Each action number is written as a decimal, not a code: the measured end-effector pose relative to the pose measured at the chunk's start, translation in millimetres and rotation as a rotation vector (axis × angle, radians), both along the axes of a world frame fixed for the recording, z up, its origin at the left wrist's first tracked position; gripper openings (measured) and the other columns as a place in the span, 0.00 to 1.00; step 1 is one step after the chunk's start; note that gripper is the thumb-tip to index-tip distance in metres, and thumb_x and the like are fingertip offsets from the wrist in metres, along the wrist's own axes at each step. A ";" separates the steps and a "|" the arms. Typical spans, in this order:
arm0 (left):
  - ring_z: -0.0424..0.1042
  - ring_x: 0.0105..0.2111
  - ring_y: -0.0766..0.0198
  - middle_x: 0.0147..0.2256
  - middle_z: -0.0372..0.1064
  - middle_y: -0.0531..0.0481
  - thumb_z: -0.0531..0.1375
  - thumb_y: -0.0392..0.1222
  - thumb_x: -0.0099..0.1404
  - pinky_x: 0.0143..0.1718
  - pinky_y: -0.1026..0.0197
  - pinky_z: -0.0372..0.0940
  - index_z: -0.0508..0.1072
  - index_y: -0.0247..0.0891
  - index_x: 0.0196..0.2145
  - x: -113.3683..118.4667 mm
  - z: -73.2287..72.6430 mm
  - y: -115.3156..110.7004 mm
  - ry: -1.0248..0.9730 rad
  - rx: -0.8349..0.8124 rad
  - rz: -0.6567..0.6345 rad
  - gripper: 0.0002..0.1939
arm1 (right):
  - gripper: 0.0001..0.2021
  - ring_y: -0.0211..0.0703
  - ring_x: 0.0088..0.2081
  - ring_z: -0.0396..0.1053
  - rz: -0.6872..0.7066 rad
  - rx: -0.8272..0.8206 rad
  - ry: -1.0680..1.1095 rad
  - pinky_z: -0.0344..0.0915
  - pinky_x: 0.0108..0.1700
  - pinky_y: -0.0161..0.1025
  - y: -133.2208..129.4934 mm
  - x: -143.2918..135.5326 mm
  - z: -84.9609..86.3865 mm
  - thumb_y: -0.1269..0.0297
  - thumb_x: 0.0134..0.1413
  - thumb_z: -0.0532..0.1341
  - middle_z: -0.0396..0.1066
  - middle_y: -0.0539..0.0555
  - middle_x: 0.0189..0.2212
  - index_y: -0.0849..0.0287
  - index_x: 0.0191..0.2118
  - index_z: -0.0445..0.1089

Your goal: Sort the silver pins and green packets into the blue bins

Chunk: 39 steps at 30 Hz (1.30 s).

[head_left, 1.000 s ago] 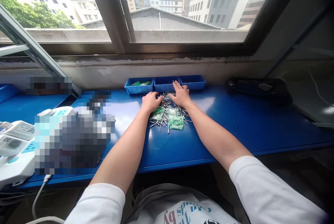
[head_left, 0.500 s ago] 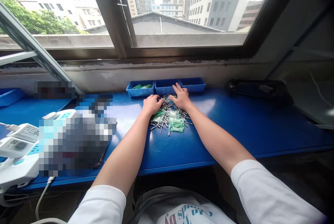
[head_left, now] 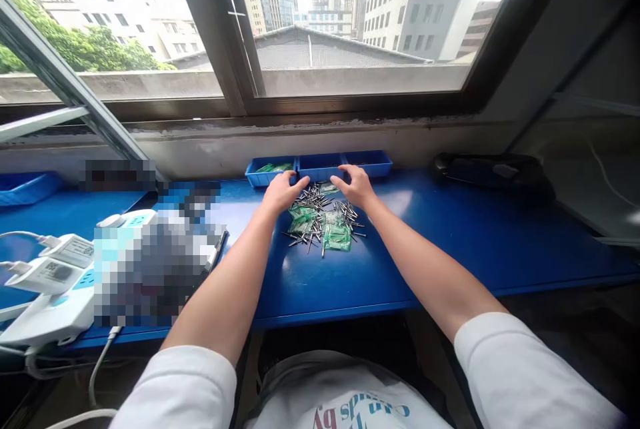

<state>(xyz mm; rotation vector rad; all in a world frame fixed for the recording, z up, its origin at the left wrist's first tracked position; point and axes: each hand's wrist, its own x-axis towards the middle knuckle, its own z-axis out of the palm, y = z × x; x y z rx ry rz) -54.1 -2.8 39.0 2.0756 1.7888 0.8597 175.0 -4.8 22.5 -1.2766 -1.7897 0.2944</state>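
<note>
A heap of small metal pins (head_left: 320, 216) mixed with green plastic bags (head_left: 336, 236) lies on the blue table (head_left: 450, 242). My left hand (head_left: 281, 192) rests at the heap's far left edge, fingers curled and pointing towards the middle blue tray (head_left: 318, 166). At the heap's far right edge sits my right hand (head_left: 356, 186), fingers bent over the pins. Whether either hand grips pins is hidden. The left blue tray (head_left: 270, 171) holds green bags. A right blue tray (head_left: 370, 162) stands beside them.
A white power strip with plugs (head_left: 50, 282) and a blurred-out object lie at the left. A black device (head_left: 493, 172) sits at the right by the wall. Another blue tray (head_left: 27, 186) is at far left. A window runs above the table.
Both hands have slid a little away from me towards the trays, and the right fingers have curled. The view has shifted slightly.
</note>
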 end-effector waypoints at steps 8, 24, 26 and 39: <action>0.38 0.67 0.40 0.69 0.32 0.40 0.66 0.70 0.38 0.63 0.43 0.49 0.33 0.45 0.69 -39.8 -15.7 -77.8 0.397 -0.219 -0.323 0.70 | 0.63 0.65 0.69 0.32 0.338 -0.326 -0.410 0.45 0.65 0.61 -83.1 44.7 -7.3 0.35 0.28 0.68 0.32 0.61 0.70 0.51 0.69 0.38; 0.37 0.67 0.35 0.68 0.36 0.34 0.53 0.77 0.49 0.62 0.42 0.44 0.46 0.40 0.67 13.1 -32.1 -39.5 0.449 -0.090 -0.252 0.57 | 0.42 0.60 0.68 0.39 0.209 -0.229 -0.472 0.45 0.66 0.53 -30.8 -17.3 -20.8 0.45 0.50 0.59 0.43 0.66 0.68 0.64 0.66 0.51; 0.43 0.66 0.36 0.67 0.42 0.32 0.53 0.76 0.49 0.61 0.42 0.46 0.50 0.38 0.66 17.6 -32.7 -29.3 0.446 -0.044 -0.232 0.56 | 0.38 0.61 0.67 0.43 0.165 -0.246 -0.447 0.48 0.65 0.55 -18.8 -20.5 -19.1 0.46 0.51 0.58 0.47 0.65 0.66 0.62 0.65 0.54; 0.53 0.60 0.44 0.60 0.57 0.38 0.56 0.71 0.53 0.59 0.44 0.49 0.61 0.42 0.61 30.6 -34.2 -7.8 0.335 0.104 -0.107 0.45 | 0.21 0.53 0.56 0.58 -0.067 -0.189 -0.044 0.55 0.59 0.49 13.4 -25.8 -27.9 0.54 0.56 0.53 0.67 0.57 0.53 0.59 0.50 0.71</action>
